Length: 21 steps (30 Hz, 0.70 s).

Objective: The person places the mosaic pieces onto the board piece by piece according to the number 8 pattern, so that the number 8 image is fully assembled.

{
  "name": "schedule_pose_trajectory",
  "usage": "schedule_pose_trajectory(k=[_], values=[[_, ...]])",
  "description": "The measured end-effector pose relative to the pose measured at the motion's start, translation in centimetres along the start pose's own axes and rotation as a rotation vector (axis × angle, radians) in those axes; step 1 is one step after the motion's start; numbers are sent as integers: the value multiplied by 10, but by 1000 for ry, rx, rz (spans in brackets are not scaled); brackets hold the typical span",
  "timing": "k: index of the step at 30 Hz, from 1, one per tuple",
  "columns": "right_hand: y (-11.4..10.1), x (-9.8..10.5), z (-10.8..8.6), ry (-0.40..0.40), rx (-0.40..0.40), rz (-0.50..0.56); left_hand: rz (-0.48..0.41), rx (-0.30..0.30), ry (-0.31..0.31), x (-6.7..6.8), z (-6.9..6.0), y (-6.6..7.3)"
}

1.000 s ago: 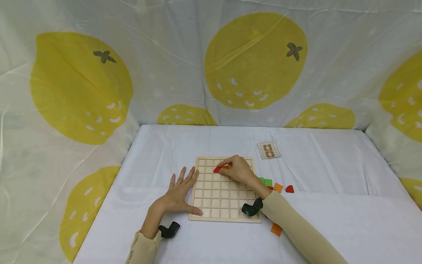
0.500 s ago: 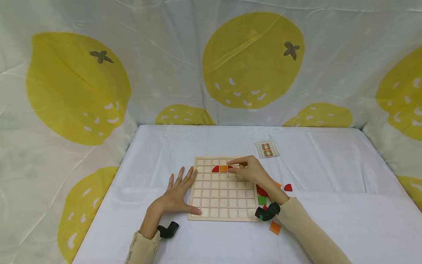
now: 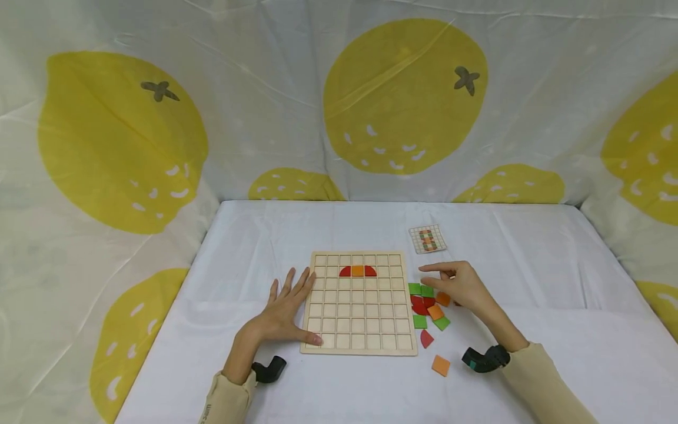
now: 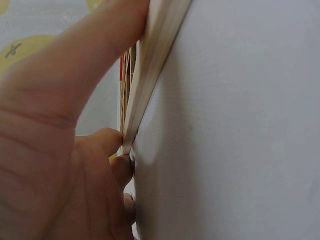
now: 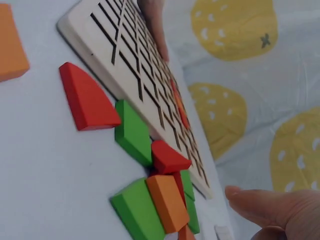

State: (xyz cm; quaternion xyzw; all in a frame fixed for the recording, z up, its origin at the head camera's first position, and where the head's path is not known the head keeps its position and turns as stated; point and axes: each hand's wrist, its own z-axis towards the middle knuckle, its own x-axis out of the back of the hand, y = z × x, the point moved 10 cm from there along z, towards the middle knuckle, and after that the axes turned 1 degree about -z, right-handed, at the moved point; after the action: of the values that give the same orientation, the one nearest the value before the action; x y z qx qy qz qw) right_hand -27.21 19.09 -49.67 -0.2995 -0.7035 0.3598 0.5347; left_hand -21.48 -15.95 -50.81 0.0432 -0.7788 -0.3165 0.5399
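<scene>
A wooden grid board (image 3: 344,306) lies on the white cloth. In its second row from the far edge sit a red quarter piece (image 3: 345,271), an orange square (image 3: 357,271) and another red quarter piece (image 3: 370,271), side by side. The left hand (image 3: 283,312) is spread on the board's left edge, its thumb at the near left corner. The right hand (image 3: 461,285) hovers right of the board with thumb and forefinger extended and apart, nothing between them. Beneath and beside it lie loose pieces, among them a green square (image 3: 419,321) and an orange square (image 3: 435,312).
A small card with a printed pattern (image 3: 427,239) lies behind the loose pieces. Nearer the front are a red quarter piece (image 3: 426,338) and an orange square (image 3: 441,365). A lemon-print cloth (image 3: 286,118) hangs behind the table.
The right hand has moved off the board to the right, over the loose pieces, leaving the right red quarter piece beside the orange square. The left hand stays on the board's edge.
</scene>
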Motion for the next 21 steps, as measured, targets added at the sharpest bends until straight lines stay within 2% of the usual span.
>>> schedule_pose_trajectory(k=[9,21], values=[[15,8,-14,25,6,-75,-10,0,2,0,0,-1],[16,11,-9,101,9,-125,-11,-8,5,0,0,1]])
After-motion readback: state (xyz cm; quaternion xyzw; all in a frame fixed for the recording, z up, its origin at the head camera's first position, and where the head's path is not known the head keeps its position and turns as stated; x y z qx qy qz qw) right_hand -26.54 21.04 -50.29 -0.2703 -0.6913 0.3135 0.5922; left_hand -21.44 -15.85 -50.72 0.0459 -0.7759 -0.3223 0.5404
